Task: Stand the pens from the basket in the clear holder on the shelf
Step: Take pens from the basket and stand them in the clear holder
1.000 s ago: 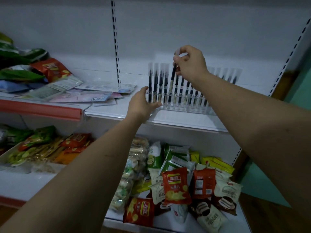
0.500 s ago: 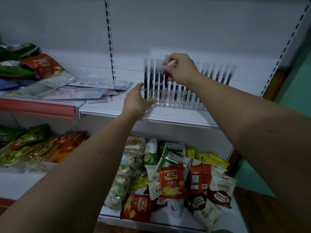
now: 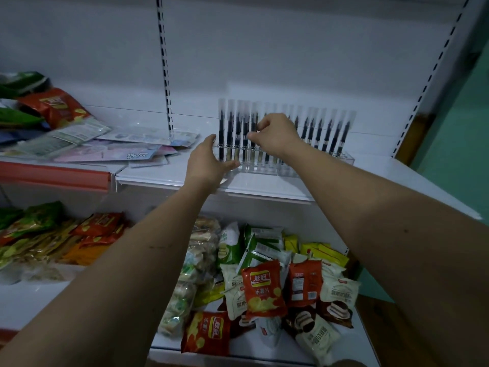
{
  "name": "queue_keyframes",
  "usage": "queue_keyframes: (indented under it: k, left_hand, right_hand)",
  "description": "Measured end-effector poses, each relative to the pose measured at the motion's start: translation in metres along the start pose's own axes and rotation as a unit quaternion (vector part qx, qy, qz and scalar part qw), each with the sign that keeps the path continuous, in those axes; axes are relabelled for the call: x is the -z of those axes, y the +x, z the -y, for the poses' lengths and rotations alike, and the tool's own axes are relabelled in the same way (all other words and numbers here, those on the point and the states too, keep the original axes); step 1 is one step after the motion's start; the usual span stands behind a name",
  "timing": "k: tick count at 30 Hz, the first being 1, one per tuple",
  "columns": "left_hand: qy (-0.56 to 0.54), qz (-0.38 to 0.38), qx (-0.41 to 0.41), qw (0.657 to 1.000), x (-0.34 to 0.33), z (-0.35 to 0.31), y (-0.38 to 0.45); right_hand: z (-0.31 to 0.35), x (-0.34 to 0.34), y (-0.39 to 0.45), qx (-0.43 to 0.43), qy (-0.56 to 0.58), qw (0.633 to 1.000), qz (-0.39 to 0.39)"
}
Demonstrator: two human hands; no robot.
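Pen [image 3: 250,133]: stood among the row in the clear holder [image 3: 341,158] on the white shelf [image 3: 397,178], the right hand [image 3: 277,133] pinching its barrel, grip clamped between thumb and curled fingers. Left hand [image 3: 209,162]: grip apart, straight fingers steadying the holder's left end. Best practice, by judgement: keep the pen upright, push straight down into its slot, holder braced.

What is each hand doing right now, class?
Left hand: open, fingers against the clear holder.
Right hand: pinching a pen in the holder.
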State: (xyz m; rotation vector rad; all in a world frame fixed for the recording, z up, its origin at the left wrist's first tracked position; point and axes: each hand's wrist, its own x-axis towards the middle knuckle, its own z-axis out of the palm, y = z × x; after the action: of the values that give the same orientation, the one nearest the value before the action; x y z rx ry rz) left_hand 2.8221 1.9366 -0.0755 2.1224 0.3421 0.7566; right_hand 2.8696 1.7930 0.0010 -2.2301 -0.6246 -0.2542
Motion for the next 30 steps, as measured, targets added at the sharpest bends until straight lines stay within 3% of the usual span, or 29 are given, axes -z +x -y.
queue_keyframes:
  k: [4,10,19,30]
  left_hand:
    - [-0.023,-0.014,-0.013,1.000,0.007,-0.005,-0.013]
    - [-0.140,-0.003,0.019,0.990,0.027,-0.014,-0.059]
    - [-0.196,0.030,0.039,0.979,0.033,-0.019,-0.170]
    - [-0.167,0.104,0.169,0.966,-0.008,0.055,-0.277]
  right_hand:
    - [-0.002,0.004,-0.026,0.018,-0.012,1.000,-0.022]
    - [-0.007,0.019,-0.086,0.077,-0.113,0.990,0.026]
    - [-0.028,-0.012,-0.180,0.056,-0.106,0.992,0.047]
    - [-0.102,-0.098,-0.288,-0.086,-0.022,0.984,0.156]
